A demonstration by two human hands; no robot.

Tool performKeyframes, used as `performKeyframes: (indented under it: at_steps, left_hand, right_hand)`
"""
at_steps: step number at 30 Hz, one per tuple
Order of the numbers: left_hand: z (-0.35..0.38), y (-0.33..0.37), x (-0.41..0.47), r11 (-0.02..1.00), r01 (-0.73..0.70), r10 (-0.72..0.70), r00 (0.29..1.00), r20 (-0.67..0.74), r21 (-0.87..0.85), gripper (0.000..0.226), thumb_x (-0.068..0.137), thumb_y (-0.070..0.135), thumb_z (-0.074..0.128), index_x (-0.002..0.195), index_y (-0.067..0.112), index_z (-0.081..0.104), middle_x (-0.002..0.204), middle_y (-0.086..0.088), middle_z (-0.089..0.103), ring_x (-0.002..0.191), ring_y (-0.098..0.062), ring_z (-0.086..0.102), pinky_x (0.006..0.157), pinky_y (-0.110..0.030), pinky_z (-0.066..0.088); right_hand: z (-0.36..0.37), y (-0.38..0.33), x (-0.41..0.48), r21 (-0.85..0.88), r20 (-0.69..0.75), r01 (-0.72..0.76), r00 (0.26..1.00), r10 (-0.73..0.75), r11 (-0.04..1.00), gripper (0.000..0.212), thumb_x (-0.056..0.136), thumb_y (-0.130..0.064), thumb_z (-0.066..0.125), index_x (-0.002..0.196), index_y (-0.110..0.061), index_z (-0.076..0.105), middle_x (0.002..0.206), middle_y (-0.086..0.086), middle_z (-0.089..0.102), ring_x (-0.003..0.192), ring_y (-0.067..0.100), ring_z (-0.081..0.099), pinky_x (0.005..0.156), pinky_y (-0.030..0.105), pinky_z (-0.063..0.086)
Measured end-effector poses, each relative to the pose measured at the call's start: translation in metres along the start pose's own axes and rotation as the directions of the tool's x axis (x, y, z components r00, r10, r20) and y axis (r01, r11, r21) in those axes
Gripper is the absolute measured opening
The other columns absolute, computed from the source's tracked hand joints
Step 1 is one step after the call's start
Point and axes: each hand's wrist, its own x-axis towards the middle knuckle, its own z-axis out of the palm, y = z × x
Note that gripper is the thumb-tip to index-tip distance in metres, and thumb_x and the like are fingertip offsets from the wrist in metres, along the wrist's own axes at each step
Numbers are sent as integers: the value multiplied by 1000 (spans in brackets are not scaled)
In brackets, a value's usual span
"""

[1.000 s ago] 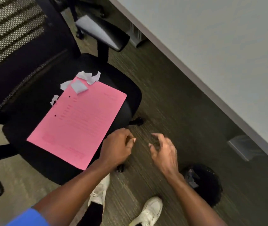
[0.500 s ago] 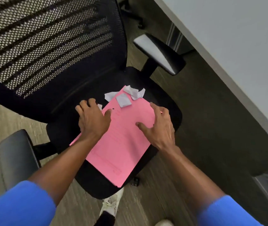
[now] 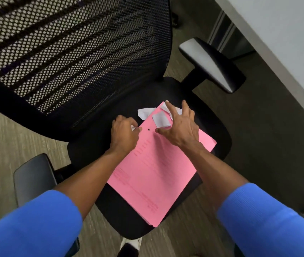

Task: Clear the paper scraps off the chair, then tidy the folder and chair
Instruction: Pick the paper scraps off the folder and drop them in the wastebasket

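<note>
Carpeted floor, black chair [image 3: 95,145] on it. Pink folder [image 3: 156,173] flat on seat; about 3 scraps [image 3: 144,112] at far corner, on and beside folder. Left hand [image 3: 124,134] apparently pinching 1 small scrap, fingers curled. Right hand [image 3: 181,127] over scraps, fingers [image 3: 185,106] spread apart. Clearing barely begun; folder, chair untidied.

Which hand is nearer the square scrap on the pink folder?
Right. The right hand is spread just beside the square scrap, thumb below it; the left hand is farther left, at the edge of the folder.
</note>
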Motion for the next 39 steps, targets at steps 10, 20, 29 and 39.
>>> performKeyframes:
  at_steps: [10, 20, 29, 39]
  left_hand:
    - [-5, 1, 35, 994, -104, 98, 988, -119, -46, 14, 94, 15, 77, 107, 11, 71, 118, -9, 67, 109, -29, 68, 95, -45, 57]
    - [9, 7, 70, 917, -361, 337, 929, 152, 169, 63, 93, 10, 77, 152, 16, 55, 145, -10, 48, 132, -31, 54, 111, -45, 51]
    - [10, 7, 74, 935, -316, 307, 948, 78, 163, 26, 87, 6, 83, 108, 12, 69, 120, -8, 64, 112, -27, 64, 84, -29, 47]
    - [-10, 15, 48, 980, -193, 201, 959, -200, 56, 19, 86, 8, 83, 97, 10, 68, 107, -12, 69, 101, -31, 67, 88, -44, 58]
  right_hand:
    - [13, 5, 16, -53, -54, 81, 995, -84, 995, 47, 98, -31, 69, 144, -31, 58, 152, 3, 46, 138, 30, 37, 91, 48, 58]
    - [20, 9, 18, 0, -172, 78, 982, -77, 997, 38, 99, -17, 69, 136, -23, 62, 129, 4, 60, 114, 23, 48, 77, 31, 40]
    - [21, 13, 13, 363, -264, -27, 956, 131, 931, 25, 91, -16, 68, 114, -25, 69, 108, -4, 69, 102, 16, 52, 86, 33, 42]
    - [5, 34, -26, 631, -290, -130, 875, 388, 765, 33, 83, -19, 83, 111, -35, 74, 107, -16, 70, 104, 18, 68, 91, 44, 61]
